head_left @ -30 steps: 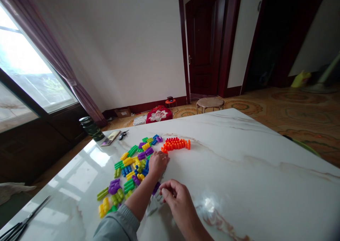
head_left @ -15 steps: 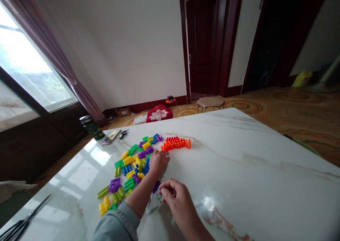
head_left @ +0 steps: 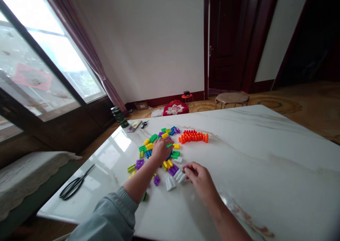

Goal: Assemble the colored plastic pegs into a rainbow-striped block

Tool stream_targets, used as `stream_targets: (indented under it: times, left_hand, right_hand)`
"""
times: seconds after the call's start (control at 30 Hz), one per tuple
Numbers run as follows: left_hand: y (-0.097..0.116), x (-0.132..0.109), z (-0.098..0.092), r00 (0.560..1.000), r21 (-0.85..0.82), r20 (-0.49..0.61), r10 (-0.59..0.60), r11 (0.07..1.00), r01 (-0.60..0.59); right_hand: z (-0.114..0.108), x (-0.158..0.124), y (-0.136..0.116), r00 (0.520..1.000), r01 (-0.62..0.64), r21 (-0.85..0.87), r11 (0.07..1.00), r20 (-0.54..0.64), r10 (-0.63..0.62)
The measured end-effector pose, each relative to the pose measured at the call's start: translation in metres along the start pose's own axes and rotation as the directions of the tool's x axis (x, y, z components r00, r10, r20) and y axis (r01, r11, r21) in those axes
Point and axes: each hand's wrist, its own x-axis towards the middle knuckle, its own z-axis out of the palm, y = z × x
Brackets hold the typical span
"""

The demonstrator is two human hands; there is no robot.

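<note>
Spread over the multicoloured plastic pieces [head_left: 148, 146] on the marble-look table, my left hand [head_left: 161, 150] has its fingers stretched out and apart. Green, yellow, purple and blue pieces lie under and around it, some hidden by the hand. My right hand [head_left: 199, 179] is closer to me, its thumb and fingers curled together beside white pieces [head_left: 170, 183]. Whether anything sits between those fingertips is hidden. Behind the hands, orange pieces [head_left: 193, 137] stand in a curved cluster, with red pieces [head_left: 190, 131] along their far side.
Black-handled scissors [head_left: 77, 184] lie on the table's left. A dark thermos [head_left: 120, 117], a phone [head_left: 134, 126] and a small set of keys [head_left: 145, 124] are at the far left edge. Beyond the table stands a round stool [head_left: 232, 98].
The view has turned left, so things sit further right. My left hand has shifted back over the coloured pieces, and the white pieces beside my right hand show more clearly.
</note>
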Motion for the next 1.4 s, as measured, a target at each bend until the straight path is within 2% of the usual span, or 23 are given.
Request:
stream_targets:
  times: [0.1, 0.17, 0.27, 0.33, 0.43, 0.57, 0.73, 1.0, 1.1, 1.17, 1.23, 1.27, 1.33, 1.4]
  left_hand:
    - [-0.032, -0.020, -0.030, 0.963, -0.081, -0.079, -0.258, 0.964, 0.251]
    - [-0.054, -0.040, -0.039, 0.925, -0.107, -0.105, -0.366, 0.929, 0.355]
    - [-0.077, -0.071, -0.040, 0.886, -0.113, -0.126, -0.445, 0.894, 0.433]
    - [-0.082, -0.086, -0.034, 0.879, -0.091, -0.129, -0.459, 0.888, 0.450]
    - [-0.078, -0.094, -0.023, 0.906, -0.032, -0.113, -0.408, 0.913, 0.407]
    - [-0.069, -0.086, -0.008, 0.946, 0.065, -0.064, -0.317, 0.945, 0.321]
    - [-0.065, -0.078, 0.009, 0.954, 0.252, 0.054, -0.294, 0.929, 0.272]
    - [-0.063, -0.079, 0.005, 0.939, 0.295, 0.033, -0.341, 0.901, 0.317]
    - [-0.063, -0.081, 0.001, 0.946, 0.271, -0.004, -0.323, 0.911, 0.312]
    - [-0.060, -0.081, -0.002, 0.962, 0.205, -0.073, -0.263, 0.940, 0.272]
    - [-0.054, -0.079, -0.006, 0.980, 0.106, -0.120, -0.158, 0.980, 0.171]
    - [-0.050, -0.078, -0.007, 0.990, 0.060, -0.108, -0.096, 0.993, 0.103]
    - [-0.040, -0.076, -0.008, 1.000, 0.000, -0.006, 0.025, 1.000, -0.025]
    - [-0.032, -0.074, -0.006, 0.988, -0.013, 0.126, 0.093, 0.996, -0.093]
  right_hand:
    - [0.000, 0.001, -0.003, 1.000, -0.007, -0.020, 1.000, -0.007, 0.007]
    - [0.001, 0.001, -0.004, 1.000, -0.017, -0.022, 1.000, -0.005, 0.017]
    - [0.005, 0.001, -0.004, 1.000, -0.007, -0.032, 0.999, 0.000, 0.007]
    - [0.006, 0.002, -0.003, 1.000, 0.007, -0.042, 0.999, 0.003, -0.007]
    - [0.009, 0.003, -0.002, 1.000, 0.011, -0.051, 0.999, 0.004, -0.011]
    - [0.011, 0.002, -0.004, 1.000, 0.016, -0.076, 0.997, 0.000, -0.016]
    - [0.014, 0.002, -0.002, 1.000, 0.008, -0.089, 0.996, 0.024, -0.006]
    - [0.017, 0.002, 0.005, 0.999, 0.030, -0.105, 0.994, 0.048, -0.025]
    - [0.017, 0.002, 0.006, 0.998, 0.043, -0.114, 0.993, 0.050, -0.037]
    - [0.016, 0.002, 0.006, 0.998, 0.050, -0.124, 0.991, 0.051, -0.044]
    - [0.016, 0.002, 0.006, 0.998, 0.054, -0.134, 0.989, 0.052, -0.047]
    - [0.016, 0.002, 0.005, 0.998, 0.055, -0.135, 0.989, 0.051, -0.048]
    - [0.017, 0.002, 0.005, 0.998, 0.059, -0.128, 0.990, 0.046, -0.053]
    - [0.017, 0.002, 0.004, 0.997, 0.062, -0.117, 0.991, 0.041, -0.057]
